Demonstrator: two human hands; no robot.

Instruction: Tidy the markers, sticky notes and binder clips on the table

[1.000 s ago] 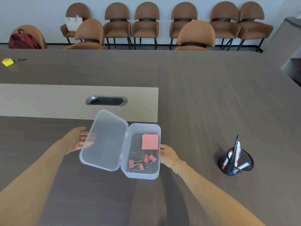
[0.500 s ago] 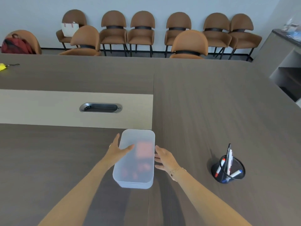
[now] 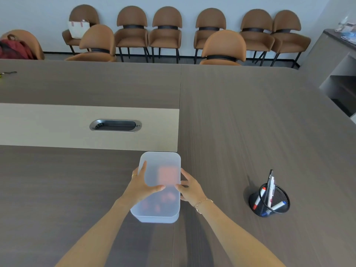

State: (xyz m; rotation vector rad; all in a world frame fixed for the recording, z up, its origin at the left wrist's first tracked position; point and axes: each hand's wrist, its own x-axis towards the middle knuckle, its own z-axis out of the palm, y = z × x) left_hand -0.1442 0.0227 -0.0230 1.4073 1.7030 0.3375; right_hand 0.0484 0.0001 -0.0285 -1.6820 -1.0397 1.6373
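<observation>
A translucent plastic box (image 3: 163, 162) lies on the dark table with its lid down. Through the lid an orange sticky-note pad (image 3: 167, 175) and red binder clips (image 3: 169, 197) show as blurs. My left hand (image 3: 140, 186) rests on the lid's left side, thumb across the top. My right hand (image 3: 189, 187) presses against the box's right edge, thumb on the lid. A black mesh cup (image 3: 269, 202) to the right holds several markers (image 3: 269, 186) standing upright.
A cable grommet (image 3: 115, 125) sits in the table's light strip (image 3: 57, 126) beyond the box. Brown chairs (image 3: 223, 48) line the far side. A red bag (image 3: 13, 49) and a white bag (image 3: 78, 28) sit on chairs. A grey cabinet (image 3: 335, 60) stands right.
The lid, open one second ago, swung shut over the clips and pad. My left hand came over onto the lid, and both hands now press on the shut box.
</observation>
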